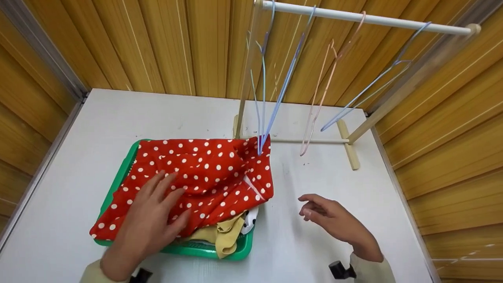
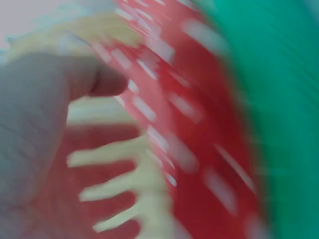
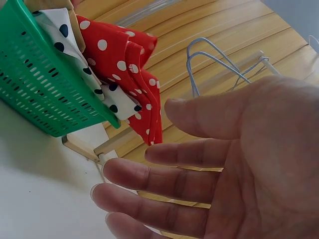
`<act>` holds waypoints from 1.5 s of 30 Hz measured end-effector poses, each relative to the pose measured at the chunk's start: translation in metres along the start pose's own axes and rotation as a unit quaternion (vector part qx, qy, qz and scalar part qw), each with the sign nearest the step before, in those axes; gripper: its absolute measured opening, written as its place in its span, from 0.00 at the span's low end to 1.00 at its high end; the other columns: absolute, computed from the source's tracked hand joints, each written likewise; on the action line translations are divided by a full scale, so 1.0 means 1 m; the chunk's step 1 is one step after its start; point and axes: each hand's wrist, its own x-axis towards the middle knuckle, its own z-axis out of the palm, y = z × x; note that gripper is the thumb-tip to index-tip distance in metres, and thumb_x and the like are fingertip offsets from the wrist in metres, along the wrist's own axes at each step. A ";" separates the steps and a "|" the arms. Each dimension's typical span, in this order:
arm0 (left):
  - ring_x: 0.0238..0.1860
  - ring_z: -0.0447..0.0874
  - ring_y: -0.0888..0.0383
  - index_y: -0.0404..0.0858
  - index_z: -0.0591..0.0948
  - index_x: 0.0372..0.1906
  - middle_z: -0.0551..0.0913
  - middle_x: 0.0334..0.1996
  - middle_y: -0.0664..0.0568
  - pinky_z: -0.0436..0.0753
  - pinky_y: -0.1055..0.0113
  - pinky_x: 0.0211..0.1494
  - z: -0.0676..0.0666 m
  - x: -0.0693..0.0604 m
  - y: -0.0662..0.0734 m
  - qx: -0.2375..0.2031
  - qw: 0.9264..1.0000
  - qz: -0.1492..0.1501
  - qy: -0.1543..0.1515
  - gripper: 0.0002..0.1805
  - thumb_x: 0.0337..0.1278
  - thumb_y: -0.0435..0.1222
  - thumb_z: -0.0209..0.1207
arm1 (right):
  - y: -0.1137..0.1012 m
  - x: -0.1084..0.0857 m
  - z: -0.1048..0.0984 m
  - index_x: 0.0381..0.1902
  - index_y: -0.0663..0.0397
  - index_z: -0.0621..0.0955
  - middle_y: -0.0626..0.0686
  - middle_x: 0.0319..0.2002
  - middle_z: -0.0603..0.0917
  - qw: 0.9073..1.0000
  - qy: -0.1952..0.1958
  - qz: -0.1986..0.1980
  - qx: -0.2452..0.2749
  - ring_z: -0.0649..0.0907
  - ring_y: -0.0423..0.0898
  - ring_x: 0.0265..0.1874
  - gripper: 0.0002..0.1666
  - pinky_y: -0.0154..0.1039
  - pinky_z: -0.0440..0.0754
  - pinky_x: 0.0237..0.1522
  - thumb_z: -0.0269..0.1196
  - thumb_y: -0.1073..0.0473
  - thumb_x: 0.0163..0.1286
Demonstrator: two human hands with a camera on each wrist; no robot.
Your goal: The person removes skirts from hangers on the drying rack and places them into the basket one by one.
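A red cloth with white polka dots (image 1: 212,157) lies spread over a green plastic basket (image 1: 243,249). My left hand (image 1: 151,212) is over the cloth's left part, fingers spread and holding nothing; whether it touches the fabric I cannot tell. The left wrist view is blurred, with the red cloth (image 2: 194,149) beyond the thumb and fingers. My right hand (image 1: 334,220) is to the right of the basket, above the white table, with loosely bent fingers and nothing in them. In the right wrist view the dotted cloth (image 3: 112,47) hangs past the basket's rim.
Yellow cloth (image 1: 228,236) and white cloth with black dots (image 1: 250,220) stick out under the red one. Behind stands a rack with a white rail (image 1: 373,22), carrying blue hangers (image 1: 289,78) and a pink hanger (image 1: 322,90). Wood-patterned walls (image 1: 157,47) enclose the white table (image 1: 314,259).
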 end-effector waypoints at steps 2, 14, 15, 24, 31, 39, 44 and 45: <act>0.81 0.55 0.38 0.46 0.78 0.70 0.66 0.78 0.43 0.70 0.31 0.75 0.002 0.015 0.036 0.013 1.000 0.009 0.024 0.48 0.40 0.58 0.79 | -0.001 0.003 -0.001 0.67 0.62 0.74 0.56 0.48 0.86 1.000 -0.001 0.004 -0.004 0.87 0.48 0.46 0.23 0.31 0.84 0.52 0.55 0.54 0.83; 0.51 0.91 0.47 0.41 0.89 0.50 0.91 0.49 0.48 0.90 0.51 0.57 0.051 0.086 0.121 0.128 0.985 -0.016 0.117 0.27 0.47 0.52 0.78 | -0.004 0.006 0.009 0.68 0.61 0.74 0.57 0.50 0.86 1.000 -0.009 -0.008 0.006 0.87 0.44 0.47 0.23 0.32 0.84 0.53 0.55 0.54 0.83; 0.46 0.92 0.49 0.40 0.90 0.45 0.93 0.43 0.49 0.90 0.51 0.57 0.044 0.083 0.116 0.095 0.985 -0.026 0.140 0.23 0.50 0.50 0.77 | -0.003 0.005 0.010 0.68 0.62 0.74 0.58 0.50 0.85 1.000 -0.007 -0.009 0.009 0.87 0.45 0.47 0.23 0.32 0.84 0.53 0.54 0.55 0.83; 0.59 0.83 0.41 0.29 0.90 0.31 0.91 0.45 0.41 0.76 0.33 0.68 0.031 0.029 0.076 0.026 0.981 -0.069 0.178 0.16 0.47 0.40 0.78 | -0.001 0.003 0.010 0.67 0.65 0.74 0.59 0.48 0.85 0.999 -0.006 -0.027 0.028 0.87 0.44 0.46 0.22 0.31 0.84 0.53 0.54 0.58 0.83; 0.59 0.79 0.44 0.34 0.92 0.40 0.89 0.48 0.44 0.81 0.38 0.65 0.075 0.020 0.079 0.060 0.997 0.017 0.035 0.25 0.35 0.45 0.84 | 0.001 0.005 0.015 0.67 0.62 0.74 0.57 0.48 0.86 1.000 -0.005 0.002 0.029 0.87 0.47 0.46 0.23 0.31 0.84 0.52 0.55 0.55 0.83; 0.72 0.72 0.42 0.40 0.83 0.63 0.82 0.63 0.44 0.69 0.35 0.76 0.039 0.009 0.069 -0.055 0.983 -0.069 -0.162 0.39 0.52 0.60 0.72 | 0.000 -0.005 0.013 0.67 0.61 0.75 0.56 0.49 0.86 1.000 0.005 0.013 0.017 0.87 0.47 0.47 0.22 0.31 0.84 0.52 0.56 0.54 0.83; 0.80 0.61 0.43 0.53 0.75 0.72 0.76 0.72 0.51 0.66 0.30 0.77 -0.008 -0.002 0.056 -0.092 0.965 -0.088 -0.228 0.49 0.44 0.68 0.71 | -0.014 -0.015 0.004 0.67 0.57 0.76 0.52 0.51 0.88 0.997 0.062 0.015 -0.051 0.86 0.42 0.50 0.22 0.35 0.85 0.53 0.55 0.52 0.83; 0.81 0.59 0.43 0.54 0.73 0.74 0.74 0.74 0.52 0.67 0.29 0.75 -0.017 -0.004 0.052 -0.094 0.966 -0.088 -0.224 0.50 0.44 0.68 0.71 | -0.018 -0.017 0.002 0.67 0.56 0.76 0.50 0.52 0.88 0.994 0.083 0.023 -0.068 0.86 0.43 0.51 0.23 0.36 0.85 0.54 0.55 0.51 0.83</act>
